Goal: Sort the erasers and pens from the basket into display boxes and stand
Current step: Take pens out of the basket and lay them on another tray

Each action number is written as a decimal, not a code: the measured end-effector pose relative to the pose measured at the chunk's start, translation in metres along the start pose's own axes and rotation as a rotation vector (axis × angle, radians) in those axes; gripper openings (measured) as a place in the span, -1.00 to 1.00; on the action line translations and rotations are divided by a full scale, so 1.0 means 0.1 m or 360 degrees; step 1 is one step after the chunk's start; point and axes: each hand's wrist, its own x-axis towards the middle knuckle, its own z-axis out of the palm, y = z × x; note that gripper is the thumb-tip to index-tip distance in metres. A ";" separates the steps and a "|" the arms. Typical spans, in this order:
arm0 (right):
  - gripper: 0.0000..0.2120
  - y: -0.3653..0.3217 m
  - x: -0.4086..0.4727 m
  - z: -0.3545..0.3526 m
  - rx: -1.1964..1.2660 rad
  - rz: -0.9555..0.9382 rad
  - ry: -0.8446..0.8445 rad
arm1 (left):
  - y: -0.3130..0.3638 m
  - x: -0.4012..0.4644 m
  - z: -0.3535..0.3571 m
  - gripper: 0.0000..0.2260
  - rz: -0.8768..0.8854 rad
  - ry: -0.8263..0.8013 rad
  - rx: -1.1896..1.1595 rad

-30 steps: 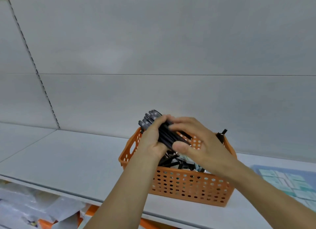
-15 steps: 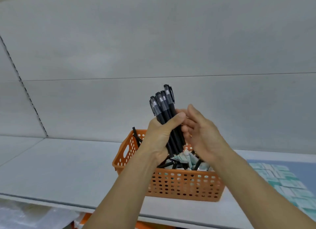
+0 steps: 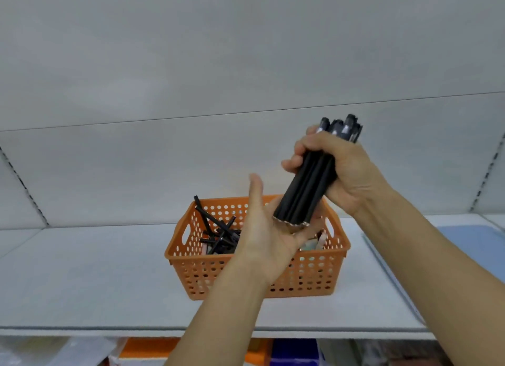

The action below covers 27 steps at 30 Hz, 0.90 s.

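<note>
Right hand [image 3: 347,171] grips the pen bundle [image 3: 308,190]; left hand [image 3: 269,229] lies flat open, palm against the bundle's lower ends, basket [image 3: 259,278] just beneath both.

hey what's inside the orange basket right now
Loose black pens lie jumbled in the orange basket, with some pale packets near its right side. The left hand covers the middle.

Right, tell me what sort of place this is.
Probably a stationery shop or its stockroom. A long pale shelf runs under a plain back panel with slotted uprights, an orange basket of pens sits on it, and the right hand grips a bundle of black pens for sorting.
</note>
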 end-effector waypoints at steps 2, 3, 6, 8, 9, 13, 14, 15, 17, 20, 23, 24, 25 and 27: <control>-0.85 0.03 -0.13 -0.02 -0.0095 -0.0086 0.0026 | -0.12 0.11 0.12 -0.28 0.0036 0.0061 -0.0437; -0.84 0.06 -0.22 -0.04 -0.0205 -0.0092 0.0041 | -0.18 0.16 0.20 -0.31 0.0056 0.0079 -0.0544; -0.80 0.01 -0.43 -0.17 -0.0439 -0.0080 0.0092 | -0.42 0.29 0.39 -0.47 0.0046 0.0119 -0.0377; -0.74 -0.20 -0.51 -0.39 -0.0600 -0.0030 0.0027 | -0.48 0.28 0.53 -0.42 0.0126 0.0110 -0.0071; -0.71 -0.32 -0.56 -0.51 -0.0711 0.0051 -0.0043 | -0.48 0.30 0.58 -0.39 0.0214 0.0071 0.0095; -0.74 -0.61 -0.86 -1.03 -0.0805 0.0762 -0.0471 | -0.49 0.44 0.90 -0.36 0.0470 -0.0412 0.0587; -0.77 -0.66 -0.93 -1.16 -0.0739 0.0924 -0.0556 | -0.56 0.46 1.01 -0.41 0.0443 -0.0566 0.0647; -0.78 -0.72 -0.99 -1.29 -0.0682 0.1034 -0.0607 | -0.65 0.50 1.10 -0.52 0.0411 -0.0673 0.0668; -0.79 -0.86 -1.08 -1.56 -0.0654 0.1135 -0.0575 | -0.89 0.55 1.32 -0.73 0.0368 -0.0672 0.0631; -0.84 -1.12 -1.22 -1.86 -0.0905 0.1103 -0.0274 | -1.32 0.68 1.61 -0.75 0.0421 -0.0367 0.0532; -0.81 -1.31 -1.41 -2.09 -0.1701 0.0777 0.0143 | -1.71 0.83 1.88 -0.79 0.0486 -0.0129 0.0456; -0.71 -1.37 -1.49 -2.17 -0.2103 0.0633 0.0228 | -1.84 0.87 1.98 -0.81 0.0489 -0.0078 0.0427; -0.66 -1.43 -1.57 -2.25 -0.2536 0.0486 0.0259 | -1.96 0.90 2.08 -0.83 0.0493 -0.0037 0.0411; -0.65 -1.53 -1.72 -2.47 -0.2979 0.0291 0.0235 | -2.21 0.93 2.25 -0.85 0.0488 0.0012 0.0381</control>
